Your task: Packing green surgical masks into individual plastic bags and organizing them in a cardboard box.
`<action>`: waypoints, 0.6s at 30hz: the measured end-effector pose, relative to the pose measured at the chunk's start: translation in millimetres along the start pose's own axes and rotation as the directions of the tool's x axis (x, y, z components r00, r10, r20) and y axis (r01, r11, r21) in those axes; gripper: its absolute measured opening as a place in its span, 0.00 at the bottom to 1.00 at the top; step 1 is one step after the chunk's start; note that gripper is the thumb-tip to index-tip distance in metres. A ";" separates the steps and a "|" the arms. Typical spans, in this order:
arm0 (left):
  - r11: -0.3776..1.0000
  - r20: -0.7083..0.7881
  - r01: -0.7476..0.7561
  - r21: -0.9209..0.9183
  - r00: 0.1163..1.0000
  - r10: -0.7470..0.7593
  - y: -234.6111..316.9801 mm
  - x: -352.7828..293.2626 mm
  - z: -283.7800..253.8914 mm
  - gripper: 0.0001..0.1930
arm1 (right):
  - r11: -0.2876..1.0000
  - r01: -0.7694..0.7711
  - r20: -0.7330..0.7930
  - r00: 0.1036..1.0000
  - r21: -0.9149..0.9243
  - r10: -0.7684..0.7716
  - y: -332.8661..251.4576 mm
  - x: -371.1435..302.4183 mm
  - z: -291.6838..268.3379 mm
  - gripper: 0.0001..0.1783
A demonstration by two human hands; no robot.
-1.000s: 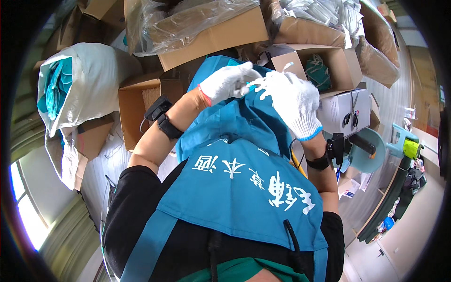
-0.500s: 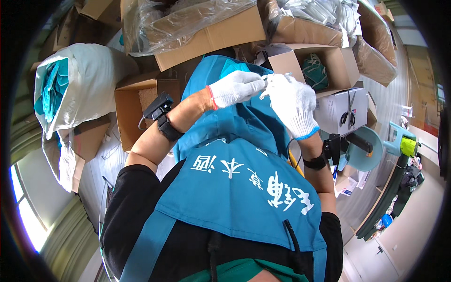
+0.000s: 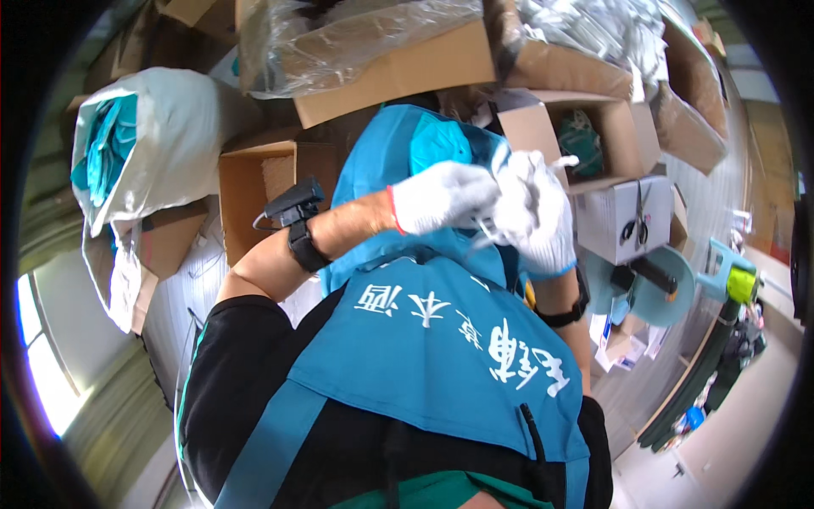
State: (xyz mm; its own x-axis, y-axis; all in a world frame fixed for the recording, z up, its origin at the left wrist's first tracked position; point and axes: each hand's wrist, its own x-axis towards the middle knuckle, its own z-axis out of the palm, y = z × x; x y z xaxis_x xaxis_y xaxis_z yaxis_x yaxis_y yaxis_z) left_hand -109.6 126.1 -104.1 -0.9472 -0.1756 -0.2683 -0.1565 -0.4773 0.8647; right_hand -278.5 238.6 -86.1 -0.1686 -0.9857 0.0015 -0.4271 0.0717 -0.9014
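In white knit gloves, both hands meet above my lap. My left hand [image 3: 445, 199] is closed, its fingertips against the right; what it pinches is hidden. My right hand [image 3: 543, 216] is curled closed around thin white strings [image 3: 485, 231], blurred by motion, with loose ends by the fingers. Just beyond the left hand, a bright teal folded cloth piece [image 3: 439, 142] lies on the blue apron fabric [image 3: 365, 182] over my lap. Right of my hands, an open cardboard box [image 3: 627, 136] holds a teal cloth item [image 3: 581, 140] with pale strings.
A white sack [image 3: 174, 148] of teal cloth pieces stands left, near an open carton [image 3: 242, 199]. Far ahead is a plastic-lined carton [image 3: 398, 72]; white goods [image 3: 593, 34] fill another. Scissors [image 3: 634, 225] lie on a white box [image 3: 598, 225], beside a blue-green round stool [image 3: 678, 293].
Both hands have moved slightly nearer to me and closer together, the right turning and curling. More of the bright teal cloth now shows beyond the left hand. The view has shifted slightly.
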 end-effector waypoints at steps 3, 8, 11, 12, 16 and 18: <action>0.949 0.091 -0.098 0.300 0.993 0.074 -1.5 -16.6 13.4 0.14 | 0.994 -0.108 0.169 0.979 -0.034 0.113 -14.4 -14.9 -12.3 0.07; 0.917 0.278 -0.159 0.365 0.959 0.055 34.4 -48.9 19.2 0.13 | 0.977 -0.210 0.401 0.898 0.028 0.181 -75.5 -16.3 -51.9 0.09; 0.855 0.363 -0.358 0.375 0.906 0.220 35.1 -55.2 14.2 0.13 | 0.997 -0.033 0.371 0.927 -0.075 0.059 -86.8 -17.9 -65.1 0.09; 0.855 0.354 -0.356 0.377 0.908 0.222 34.0 -57.2 15.1 0.13 | 0.997 -0.030 0.378 0.924 -0.072 0.055 -86.6 -20.3 -66.1 0.09; 0.875 0.303 -0.349 0.334 0.919 0.251 40.5 -65.5 20.9 0.14 | 0.979 -0.205 0.278 0.940 -0.008 0.199 -102.2 -22.6 -69.6 0.21; 0.871 0.326 -0.416 0.260 0.887 0.327 42.5 -67.8 20.3 0.15 | 0.989 -0.145 0.261 0.954 -0.020 0.145 -92.9 -31.2 -79.7 0.16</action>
State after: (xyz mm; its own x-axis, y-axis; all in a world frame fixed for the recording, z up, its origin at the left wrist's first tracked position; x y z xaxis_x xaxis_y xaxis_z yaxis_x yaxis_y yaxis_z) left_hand -57.7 135.1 -40.5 -0.9826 -0.0307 0.1829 0.1853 -0.1185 0.9755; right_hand -304.3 274.9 32.1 0.0088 -0.9701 -0.2426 -0.4159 0.2171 -0.8831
